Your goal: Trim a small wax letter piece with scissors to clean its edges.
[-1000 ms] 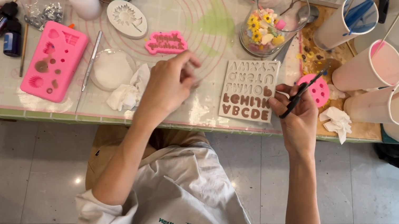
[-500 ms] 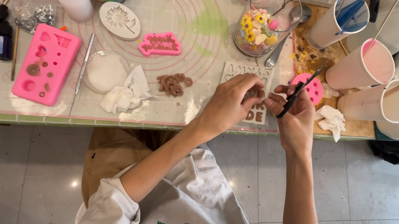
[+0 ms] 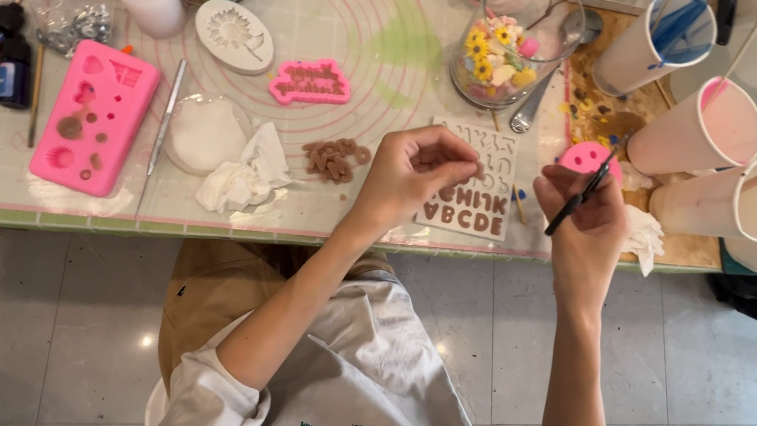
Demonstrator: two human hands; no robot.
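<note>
**Both hands pinched shut above the letter mould**

The person's left hand (image 3: 410, 175) hovers over the upper left part of the pale letter mould (image 3: 471, 181), which lies flat on the mat (image 3: 362, 58) near the table's front edge. Its fingers are curled in, with thumb and fingertips drawn together in a tight pinch. Whatever sits between them is too small to make out, so the pinch may hold a tiny piece or nothing at all. The hand covers part of the mould's top rows; the bottom rows, filled with brown letters, show clearly below the knuckles.

The right hand (image 3: 585, 203) is held just to the right of the mould, apart from the left hand. It is closed around a thin black tool (image 3: 579, 194), gripped like a pen between thumb and forefingers, with the tool slanting from upper right to lower left across the palm. Behind this hand, partly hidden by it, lies a small round pink mould (image 3: 583, 155).

To the left of the left hand, a little heap of brown cast pieces (image 3: 334, 159) rests on the mat, beside a crumpled white tissue (image 3: 244, 178). Farther left lies a large pink mould (image 3: 95, 117) with several cavities filled brown.
</note>
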